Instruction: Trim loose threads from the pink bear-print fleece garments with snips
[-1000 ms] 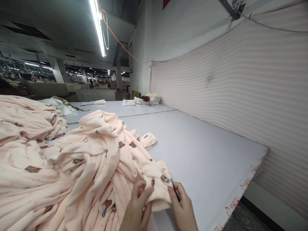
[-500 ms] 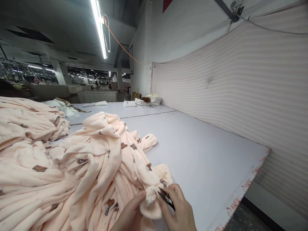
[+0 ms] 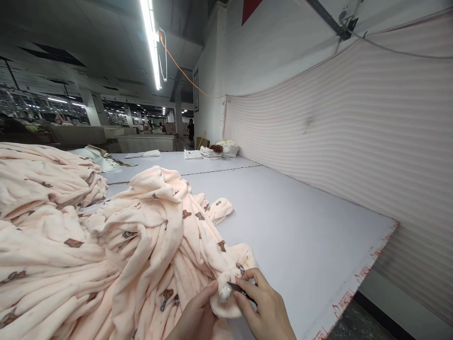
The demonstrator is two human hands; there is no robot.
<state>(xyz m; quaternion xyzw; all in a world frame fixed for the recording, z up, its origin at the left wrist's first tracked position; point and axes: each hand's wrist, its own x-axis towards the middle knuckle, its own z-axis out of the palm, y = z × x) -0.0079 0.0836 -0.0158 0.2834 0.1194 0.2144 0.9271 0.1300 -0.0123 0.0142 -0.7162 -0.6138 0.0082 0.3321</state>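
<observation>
A pale peach plush garment (image 3: 155, 245) with brown bear prints is heaped across the left and middle of the table. My left hand (image 3: 198, 307) pinches a bunched end (image 3: 225, 288) of it, thumb on top. Small black thread snips (image 3: 241, 290) are gripped between the thumb and fingers of my right hand (image 3: 267, 302). Their pointed tip lies against the bunched cloth, beside a white fluffy patch. My fingers cover part of the snips and the underside of the cloth.
Another peach fabric pile (image 3: 46, 174) lies at the far left. White folded stacks (image 3: 228, 148) stand at the back of the grey table (image 3: 300, 236). A striped cloth (image 3: 336, 118) covers the right wall. In the far aisle stands a person (image 3: 191, 130).
The snips have turned to show a thinner edge, and their tip has shifted slightly left onto the cloth. My left hand keeps its pinch. The view has tilted slightly.
</observation>
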